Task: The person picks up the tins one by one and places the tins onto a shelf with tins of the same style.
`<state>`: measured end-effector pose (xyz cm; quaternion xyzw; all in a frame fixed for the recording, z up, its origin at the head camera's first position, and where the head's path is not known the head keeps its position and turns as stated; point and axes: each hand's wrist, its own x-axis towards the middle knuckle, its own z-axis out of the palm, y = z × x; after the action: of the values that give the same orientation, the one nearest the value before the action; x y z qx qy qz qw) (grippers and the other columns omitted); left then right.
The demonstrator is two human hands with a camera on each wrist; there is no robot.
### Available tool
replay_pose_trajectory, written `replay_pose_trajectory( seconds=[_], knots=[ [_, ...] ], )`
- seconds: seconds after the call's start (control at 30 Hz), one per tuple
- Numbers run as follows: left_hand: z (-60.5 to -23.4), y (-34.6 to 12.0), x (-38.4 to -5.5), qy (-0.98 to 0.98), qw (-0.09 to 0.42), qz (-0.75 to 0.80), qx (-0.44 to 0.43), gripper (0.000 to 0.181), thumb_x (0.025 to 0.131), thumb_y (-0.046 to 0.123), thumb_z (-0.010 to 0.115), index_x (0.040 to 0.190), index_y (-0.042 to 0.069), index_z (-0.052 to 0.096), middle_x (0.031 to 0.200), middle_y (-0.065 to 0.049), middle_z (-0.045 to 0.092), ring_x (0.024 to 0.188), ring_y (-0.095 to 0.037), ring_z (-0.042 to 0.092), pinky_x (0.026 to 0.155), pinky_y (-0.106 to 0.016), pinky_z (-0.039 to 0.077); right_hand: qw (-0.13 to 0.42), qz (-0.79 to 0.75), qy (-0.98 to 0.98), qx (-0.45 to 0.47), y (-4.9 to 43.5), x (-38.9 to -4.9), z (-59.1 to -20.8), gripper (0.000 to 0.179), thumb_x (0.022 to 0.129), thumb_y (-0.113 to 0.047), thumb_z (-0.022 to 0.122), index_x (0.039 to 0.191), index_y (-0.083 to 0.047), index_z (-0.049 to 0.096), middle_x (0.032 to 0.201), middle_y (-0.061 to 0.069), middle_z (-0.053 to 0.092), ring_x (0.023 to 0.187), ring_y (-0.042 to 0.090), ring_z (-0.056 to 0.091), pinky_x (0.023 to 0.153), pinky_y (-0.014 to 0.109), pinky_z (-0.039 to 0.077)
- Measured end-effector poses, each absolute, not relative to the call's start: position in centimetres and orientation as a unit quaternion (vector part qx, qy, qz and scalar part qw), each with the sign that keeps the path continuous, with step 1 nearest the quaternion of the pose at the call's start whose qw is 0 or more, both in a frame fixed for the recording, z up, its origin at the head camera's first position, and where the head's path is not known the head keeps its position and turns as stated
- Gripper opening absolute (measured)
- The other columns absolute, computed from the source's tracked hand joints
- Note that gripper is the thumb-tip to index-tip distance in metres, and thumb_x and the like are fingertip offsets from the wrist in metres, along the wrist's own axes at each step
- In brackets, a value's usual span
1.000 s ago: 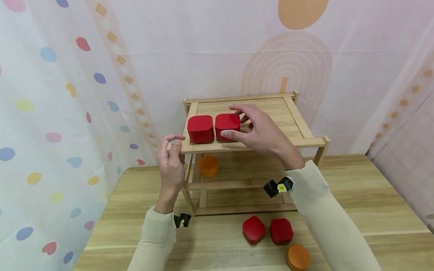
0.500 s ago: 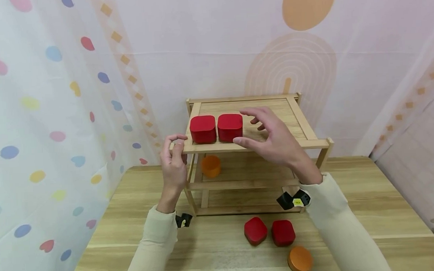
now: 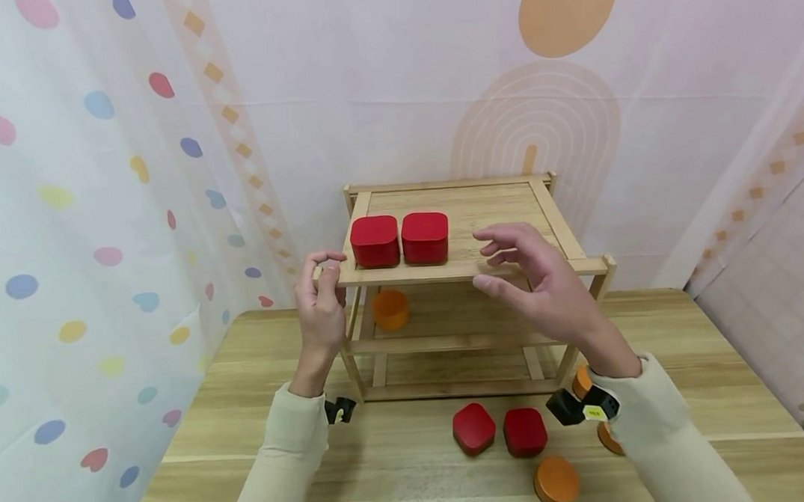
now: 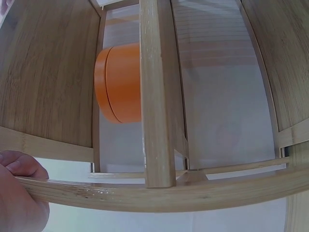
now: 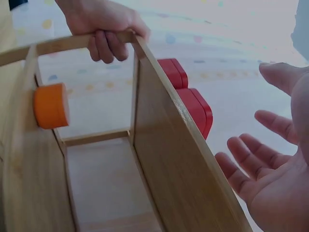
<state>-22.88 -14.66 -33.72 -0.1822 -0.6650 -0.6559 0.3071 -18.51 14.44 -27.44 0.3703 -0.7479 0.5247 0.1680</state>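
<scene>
Head view: left hand [image 3: 320, 307], its forearm rising steeply, is curled round the front left corner of a wooden shelf [image 3: 487, 202]. The right hand [image 3: 545, 286] is raised before the right part of the top board, fingers loosely bent and pointing leftward, thumb apart below them, holding nothing. Between the hands, nearer the left, a first red box [image 3: 375, 242] and a second red box [image 3: 425, 239] stand side by side on that board. An orange cylinder [image 3: 390, 310] sits one tier lower, right of the left hand. On the desk [image 3: 398, 468], below the right hand, are a third red box [image 3: 473, 429], a fourth red box [image 3: 525, 433] and an orange disc [image 3: 556, 482].

Left wrist view: the left hand, partly visible, bends over the frame's end.

Right wrist view: the left fingers wrap the corner; the right palm shows, fingers parted, well apart from the upper red boxes.
</scene>
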Motion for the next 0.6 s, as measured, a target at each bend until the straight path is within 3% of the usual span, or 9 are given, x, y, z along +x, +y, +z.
replay_pose_trajectory(
  seconds=[0.13, 0.27, 0.43, 0.6],
  knots=[
    [-33.7, -14.7, -22.9, -0.667, 0.31, -0.653, -0.181, 0.03, 0.104, 0.017, 0.037, 0.108, -0.008, 0.053, 0.051, 0.001, 0.029, 0.041, -0.012, 0.024, 0.039, -0.023, 0.021, 0.161, 0.554, -0.701, 0.419, 15.1, -18.0, -28.4, 0.042, 0.086, 0.012, 0.064, 0.126, 0.015, 0.051, 0.122, 0.027, 0.052, 0.109, 0.028, 0.056, 0.099, 0.029, 0.048],
    [-33.7, -14.7, -22.9, -0.669, 0.309, -0.652, -0.181, 0.03, 0.104, 0.017, 0.037, 0.108, -0.007, 0.054, 0.05, 0.001, 0.029, 0.041, -0.013, 0.024, 0.039, -0.023, 0.02, 0.136, 0.567, -0.687, 0.434, 16.0, -17.3, -29.4, 0.04, 0.087, 0.014, 0.062, 0.125, 0.016, 0.05, 0.123, 0.019, 0.056, 0.11, 0.022, 0.058, 0.099, 0.027, 0.048],
    [-33.7, -14.7, -22.8, -0.667, 0.308, -0.653, -0.181, 0.029, 0.104, 0.017, 0.037, 0.108, -0.006, 0.054, 0.05, 0.001, 0.03, 0.041, -0.013, 0.024, 0.039, -0.024, 0.021, 0.093, 0.54, -0.72, 0.427, 17.0, -16.5, -30.6, 0.044, 0.086, 0.015, 0.063, 0.129, 0.011, 0.051, 0.128, 0.002, 0.057, 0.11, 0.016, 0.06, 0.097, 0.025, 0.049],
    [-33.7, -14.6, -22.8, -0.666, 0.306, -0.656, -0.182, 0.029, 0.104, 0.018, 0.037, 0.108, -0.005, 0.054, 0.05, 0.001, 0.03, 0.041, -0.013, 0.025, 0.04, -0.024, 0.021, 0.074, 0.509, -0.748, 0.42, 17.6, -16.4, -32.1, 0.047, 0.086, 0.013, 0.065, 0.13, 0.001, 0.054, 0.127, 0.0, 0.056, 0.11, 0.018, 0.059, 0.098, 0.025, 0.048]
  ],
)
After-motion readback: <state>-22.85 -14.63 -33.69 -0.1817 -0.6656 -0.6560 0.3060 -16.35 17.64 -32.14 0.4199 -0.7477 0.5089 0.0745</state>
